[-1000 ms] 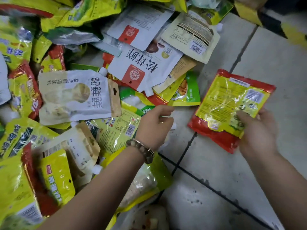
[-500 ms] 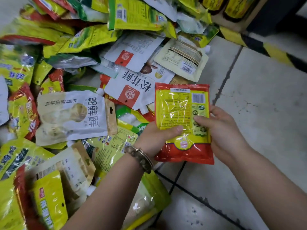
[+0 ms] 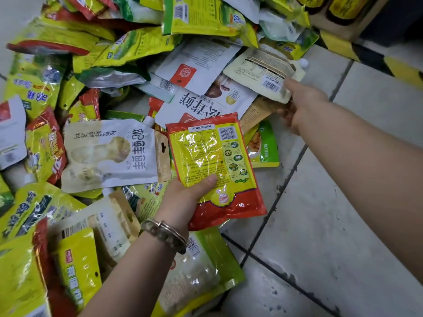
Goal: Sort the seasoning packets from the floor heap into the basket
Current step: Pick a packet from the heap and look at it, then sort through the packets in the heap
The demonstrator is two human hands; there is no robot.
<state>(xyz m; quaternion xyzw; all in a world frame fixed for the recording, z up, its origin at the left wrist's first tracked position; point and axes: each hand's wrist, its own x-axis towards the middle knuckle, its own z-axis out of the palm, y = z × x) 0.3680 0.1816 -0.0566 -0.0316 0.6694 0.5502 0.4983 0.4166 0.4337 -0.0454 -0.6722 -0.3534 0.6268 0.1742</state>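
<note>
Red-yellow packet (image 3: 206,156) in left hand (image 3: 183,200)

Tiled floor (image 3: 343,225); packet heap (image 3: 103,110)

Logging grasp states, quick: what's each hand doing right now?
Left hand: holding the red and yellow packet.
Right hand: pinching the corner of the cream pouch.

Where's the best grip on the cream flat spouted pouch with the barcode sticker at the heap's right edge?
Pinch the barcode corner of the cream flat spouted pouch, coming from the right over the pale tiled floor. It lies topmost, and that corner overhangs the edge of the heap, so fingers fit beneath. The right hand pinches there.
</note>
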